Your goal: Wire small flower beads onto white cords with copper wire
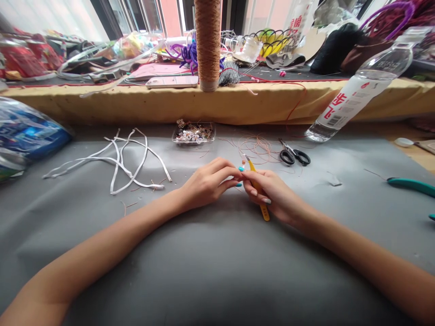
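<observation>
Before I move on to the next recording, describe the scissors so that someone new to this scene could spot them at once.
On the grey work surface, look between the right hand and the slanting clear bottle. The scissors lie there, beside loose coppery strands. Their two black loop handles set them apart from the green-handled tool farther right.

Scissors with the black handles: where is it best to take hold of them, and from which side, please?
I would grip the scissors by the black handle loops, coming from the person's near right side. The loops are wide and face the person, while the blades point away to the left, towards loose thin wire, which the fingers should probably avoid.
</observation>
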